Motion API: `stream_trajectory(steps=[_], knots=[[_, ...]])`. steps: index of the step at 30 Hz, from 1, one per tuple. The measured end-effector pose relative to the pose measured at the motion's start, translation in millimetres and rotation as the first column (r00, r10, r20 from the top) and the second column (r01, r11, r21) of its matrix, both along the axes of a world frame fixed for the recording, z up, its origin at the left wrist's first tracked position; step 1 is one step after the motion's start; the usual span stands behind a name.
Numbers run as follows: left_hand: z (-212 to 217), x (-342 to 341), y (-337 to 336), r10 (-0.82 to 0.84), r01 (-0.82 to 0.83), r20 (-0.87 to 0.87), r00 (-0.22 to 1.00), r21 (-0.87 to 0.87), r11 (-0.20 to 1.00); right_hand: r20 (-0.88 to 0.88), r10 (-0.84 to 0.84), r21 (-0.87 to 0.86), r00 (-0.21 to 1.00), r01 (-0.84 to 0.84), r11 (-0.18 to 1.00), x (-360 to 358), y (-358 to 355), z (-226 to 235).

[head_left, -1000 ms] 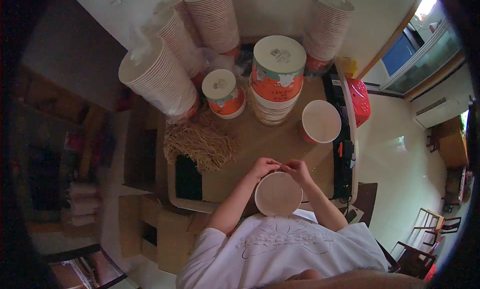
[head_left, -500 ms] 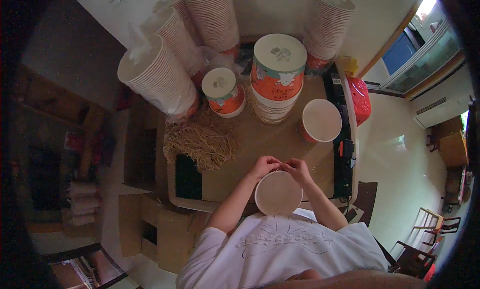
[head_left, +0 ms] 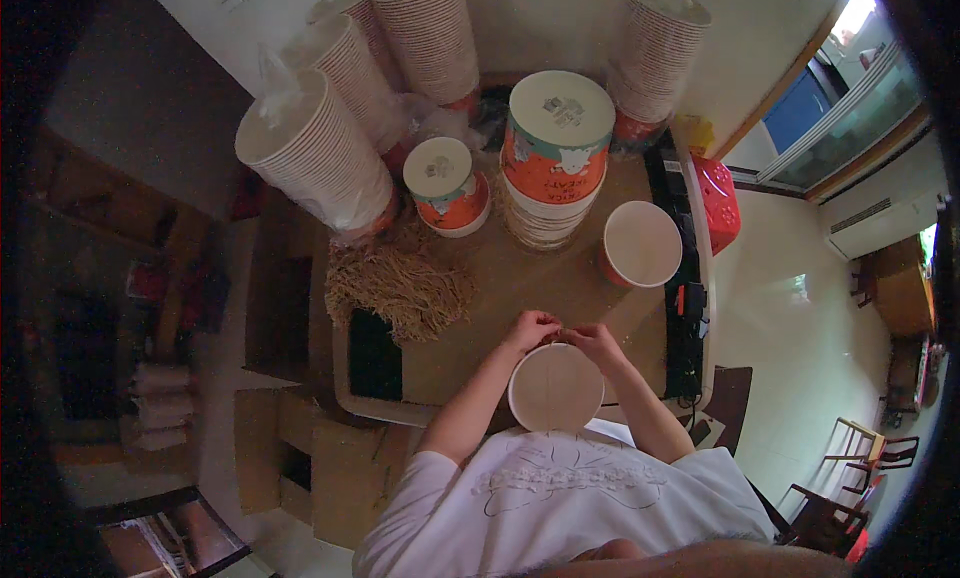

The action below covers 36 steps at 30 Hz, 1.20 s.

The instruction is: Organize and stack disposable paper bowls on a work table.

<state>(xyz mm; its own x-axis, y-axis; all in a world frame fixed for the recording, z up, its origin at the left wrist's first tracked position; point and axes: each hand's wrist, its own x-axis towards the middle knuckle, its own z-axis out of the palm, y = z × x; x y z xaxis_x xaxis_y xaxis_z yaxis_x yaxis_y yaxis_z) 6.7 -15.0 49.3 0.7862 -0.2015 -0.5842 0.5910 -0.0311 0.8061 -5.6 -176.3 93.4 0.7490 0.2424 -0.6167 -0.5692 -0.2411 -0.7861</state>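
A white paper tub (head_left: 556, 388) sits in front of my chest, its open mouth facing up. My left hand (head_left: 530, 330) and my right hand (head_left: 592, 340) meet at its far rim, fingers pinched on the edge. Beyond them on the brown table (head_left: 500, 288) stands an empty open tub (head_left: 641, 243) to the right, a stack of lidded orange-and-white tubs (head_left: 555, 153) in the middle and one lidded tub (head_left: 445, 183) to its left. A heap of pale straw-like filling (head_left: 398, 283) lies on the left of the table.
Tall sleeves of nested paper tubs (head_left: 315, 153) lean along the back wall, more on the right (head_left: 655, 58). A red plastic basket (head_left: 718, 200) sits past the table's right edge. Cardboard boxes (head_left: 300, 458) stand at lower left, and wooden chairs (head_left: 850, 458) at lower right.
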Motion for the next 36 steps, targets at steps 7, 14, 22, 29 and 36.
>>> stream_trajectory(steps=[7,14,22,29,36], knots=[[-4.5,5.1,-2.3,-0.060,0.060,0.002,0.998,0.035,0.998,-0.021,0.027,0.007,0.999,-0.027,1.000,2.7,-3.0,-0.6],[-16.5,5.2,2.1,0.067,-0.081,-0.069,0.995,-0.228,0.970,-0.010,0.046,0.036,0.999,-0.046,0.998,4.7,-5.5,-7.6],[-10.8,2.7,4.6,0.114,-0.137,-0.110,0.987,-0.224,0.965,-0.008,-0.019,0.100,1.000,0.020,0.995,2.8,-4.4,-11.4],[21.6,0.8,5.7,0.007,-0.045,-0.154,0.988,-0.243,0.969,0.023,-0.046,0.089,0.999,0.044,0.995,4.2,-6.3,-18.5],[22.6,-3.2,2.8,0.071,-0.072,-0.014,0.997,-0.291,0.954,0.026,-0.021,0.032,0.999,0.021,0.999,7.5,-3.1,-12.1]])
